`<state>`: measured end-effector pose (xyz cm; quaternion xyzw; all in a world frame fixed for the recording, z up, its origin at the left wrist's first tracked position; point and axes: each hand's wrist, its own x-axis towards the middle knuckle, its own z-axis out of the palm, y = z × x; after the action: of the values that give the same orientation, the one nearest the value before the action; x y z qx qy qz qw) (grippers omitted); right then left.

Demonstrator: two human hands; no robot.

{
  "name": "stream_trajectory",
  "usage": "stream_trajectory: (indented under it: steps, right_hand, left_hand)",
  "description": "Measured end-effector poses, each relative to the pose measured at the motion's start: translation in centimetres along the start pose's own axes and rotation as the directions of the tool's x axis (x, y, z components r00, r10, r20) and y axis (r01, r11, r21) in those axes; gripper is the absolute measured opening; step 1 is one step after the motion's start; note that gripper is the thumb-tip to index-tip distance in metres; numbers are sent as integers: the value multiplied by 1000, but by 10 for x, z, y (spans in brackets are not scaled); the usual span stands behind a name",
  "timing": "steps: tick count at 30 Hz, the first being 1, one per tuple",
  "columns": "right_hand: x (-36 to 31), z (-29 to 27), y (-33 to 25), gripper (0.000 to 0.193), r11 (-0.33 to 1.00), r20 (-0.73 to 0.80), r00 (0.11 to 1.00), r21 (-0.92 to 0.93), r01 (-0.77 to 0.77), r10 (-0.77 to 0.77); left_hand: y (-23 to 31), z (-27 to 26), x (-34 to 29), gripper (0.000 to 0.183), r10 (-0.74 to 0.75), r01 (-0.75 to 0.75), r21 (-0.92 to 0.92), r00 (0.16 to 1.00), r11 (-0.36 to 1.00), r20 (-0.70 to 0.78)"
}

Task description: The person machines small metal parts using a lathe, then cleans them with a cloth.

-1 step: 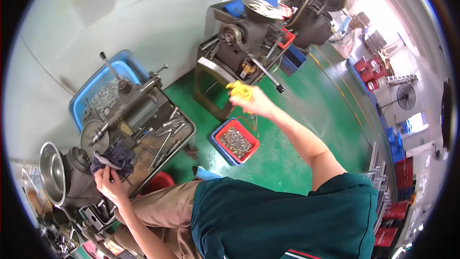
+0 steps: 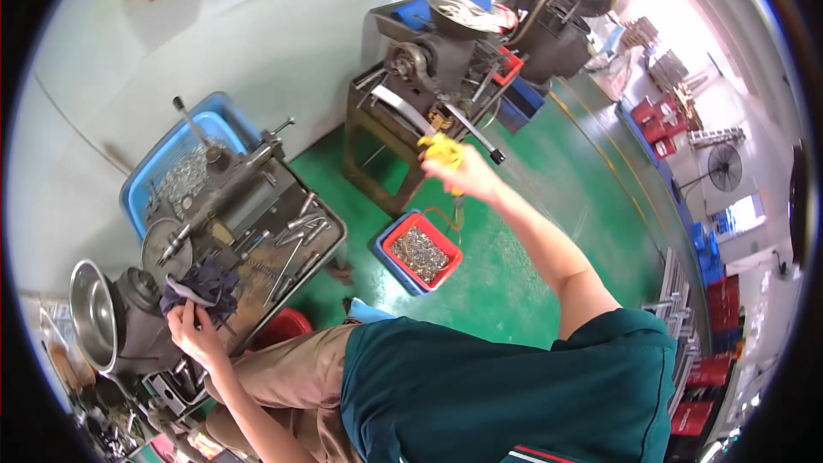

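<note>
My left hand (image 2: 197, 334) has its fingers closed on a crumpled dark purple rag (image 2: 210, 285), which lies at the near left end of a greasy bench machine (image 2: 240, 197). Held out ahead, my right hand (image 2: 470, 178) is wrapped round a yellow air blow gun (image 2: 442, 150). A thin orange hose (image 2: 454, 216) hangs below that hand. Beneath it on the floor stands a red bin (image 2: 443, 272) of small metal parts, set inside a blue one. Loose metal tools and rods (image 2: 296, 244) lie on the machine's tray, to the right of the rag.
A blue basket (image 2: 135, 197) of small metal parts stands behind the machine. At the left is a steel bowl (image 2: 93, 315). A second machine (image 2: 429, 77) on a metal stand is farther ahead, with a lever jutting out. A standing fan (image 2: 724, 170) is at far right.
My right hand has moved slightly right and up with the yellow air blow gun. My left hand stays on the rag.
</note>
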<state>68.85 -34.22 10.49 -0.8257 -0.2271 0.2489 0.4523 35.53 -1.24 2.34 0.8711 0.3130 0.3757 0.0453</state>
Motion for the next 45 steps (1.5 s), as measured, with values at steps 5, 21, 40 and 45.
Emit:
stream_trajectory:
  steps: [5,21,40,45]
  right_hand:
    - [-5,-104,24,31,992,-158,982,66,110,-98]
    - [28,-138,122,33,824,-94,987,564,-55,130]
    - [-1,23,10,15,824,-566,598,-365,434,-567]
    - [12,164,-53,20,531,-79,544,-372,761,-835]
  left_hand:
    - [-1,6,1,17,13,-12,-13,1000,1000,22]
    - [-11,10,-3,21,-28,27,5,998,1000,52]
    - [14,-1,-2,22,-142,142,8,989,990,-44]
    - [18,-4,-5,27,-216,216,21,976,976,-3]
